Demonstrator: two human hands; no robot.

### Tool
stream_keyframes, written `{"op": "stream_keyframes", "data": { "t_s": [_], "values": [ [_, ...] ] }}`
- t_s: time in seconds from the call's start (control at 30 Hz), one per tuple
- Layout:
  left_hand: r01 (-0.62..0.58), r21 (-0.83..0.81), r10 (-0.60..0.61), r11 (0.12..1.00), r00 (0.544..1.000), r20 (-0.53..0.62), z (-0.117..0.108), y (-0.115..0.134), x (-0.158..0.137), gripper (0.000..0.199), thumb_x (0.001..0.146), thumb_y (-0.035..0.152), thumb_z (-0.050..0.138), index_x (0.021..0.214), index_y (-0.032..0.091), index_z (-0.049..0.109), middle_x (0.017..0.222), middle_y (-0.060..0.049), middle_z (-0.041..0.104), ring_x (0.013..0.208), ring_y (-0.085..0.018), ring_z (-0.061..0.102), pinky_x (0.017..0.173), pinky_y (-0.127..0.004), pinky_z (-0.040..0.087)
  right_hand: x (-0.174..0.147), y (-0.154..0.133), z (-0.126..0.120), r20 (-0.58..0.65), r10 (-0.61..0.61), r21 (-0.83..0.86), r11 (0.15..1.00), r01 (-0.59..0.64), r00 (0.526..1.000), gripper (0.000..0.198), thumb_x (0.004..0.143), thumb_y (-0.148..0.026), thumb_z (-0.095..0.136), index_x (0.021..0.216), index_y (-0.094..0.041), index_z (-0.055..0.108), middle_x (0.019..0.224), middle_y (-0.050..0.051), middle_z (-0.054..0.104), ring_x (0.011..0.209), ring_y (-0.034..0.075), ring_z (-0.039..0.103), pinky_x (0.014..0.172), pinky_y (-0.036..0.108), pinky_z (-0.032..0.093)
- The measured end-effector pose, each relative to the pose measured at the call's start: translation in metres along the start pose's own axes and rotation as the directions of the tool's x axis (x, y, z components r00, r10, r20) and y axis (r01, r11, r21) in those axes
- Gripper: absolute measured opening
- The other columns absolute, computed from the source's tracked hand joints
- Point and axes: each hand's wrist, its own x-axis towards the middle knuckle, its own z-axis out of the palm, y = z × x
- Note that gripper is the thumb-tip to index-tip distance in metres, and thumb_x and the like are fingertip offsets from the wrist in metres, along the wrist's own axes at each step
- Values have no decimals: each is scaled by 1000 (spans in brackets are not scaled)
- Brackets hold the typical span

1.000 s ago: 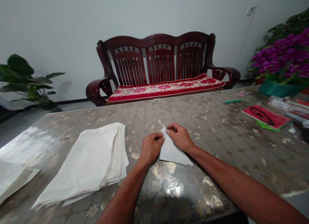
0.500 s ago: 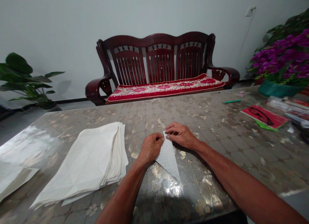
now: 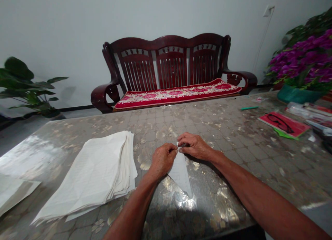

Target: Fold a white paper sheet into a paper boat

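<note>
A folded sheet of lined white paper lies on the patterned tabletop, narrow at the far end and pointed towards me. My left hand pinches its far end between thumb and fingertips, covering part of its left edge. From the other side my right hand also pinches that far end, thumb below and fingers curled over. Both sets of fingertips nearly meet there. Left of my hands rests a thick stack of creased lined paper.
Another paper sheet lies at the left edge. To the right are a green pen, glasses on a red booklet, and a teal flowerpot. A wooden bench stands beyond the table.
Both hands stay pinched at the paper's far end with only slight finger shifts. The paper's near tip has moved a little to the left.
</note>
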Motion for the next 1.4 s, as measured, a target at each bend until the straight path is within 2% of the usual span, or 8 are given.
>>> {"op": "stream_keyframes", "data": {
  "t_s": [0.17,0.33,0.43,0.53,0.77,1.03,1.2,1.4],
  "values": [
    [7,3,-7,1000,1000,-4,2,-2,0,18,86,24,58,90,21,76,82,-1,72,77,-15,62,70,-25,41,0,3,1,21,-6,-25,1000,7,1000,11,79,-12,74,86,-19,71,104,5,70,89,17,67,79,27,49],
    [-35,26,35,999,999,4,1,1,-1,18,86,25,58,87,21,76,84,-2,72,77,-15,62,70,-25,41,0,6,1,51,-14,-24,1000,15,999,9,78,-11,74,82,-18,70,96,4,70,86,17,65,78,27,48],
    [-12,27,12,1000,1000,6,1,4,-2,16,83,29,64,89,21,76,84,-1,72,76,-15,61,69,-25,41,0,6,1,32,-18,3,1000,18,999,8,79,-11,72,80,-19,70,95,3,70,84,16,65,76,27,48],
    [-6,42,6,999,1000,-3,1,4,-1,17,80,24,66,92,21,77,85,-1,71,76,-15,62,70,-25,42,0,5,1,13,-10,45,999,10,1000,6,80,-13,73,79,-19,70,95,3,70,84,16,66,75,26,48],
    [-40,83,42,996,999,-26,2,4,1,19,82,21,64,93,23,80,85,-2,71,78,-16,63,72,-25,43,0,6,1,26,33,126,991,-36,999,6,78,-14,72,77,-19,72,97,3,71,85,15,67,77,27,49],
    [-88,143,87,986,996,16,0,6,0,22,84,20,60,90,25,80,85,-1,71,76,-15,63,71,-26,42,0,8,-12,176,85,88,991,-101,981,8,75,-14,74,80,-20,75,100,1,70,85,15,65,78,27,48],
    [-106,174,97,979,993,63,-3,8,1,22,84,19,59,89,25,80,87,-2,71,78,-16,63,73,-26,42,0,6,-16,217,95,-12,995,-95,971,9,74,-14,74,79,-22,73,102,0,70,86,16,64,76,27,45],
    [-133,243,98,961,984,150,-7,16,5,19,83,25,63,92,27,80,91,-2,72,82,-18,65,73,-27,42,2,4,-14,247,101,-26,995,-98,964,4,77,-20,75,77,-21,71,109,2,70,92,17,65,78,29,45]
  ]
}}
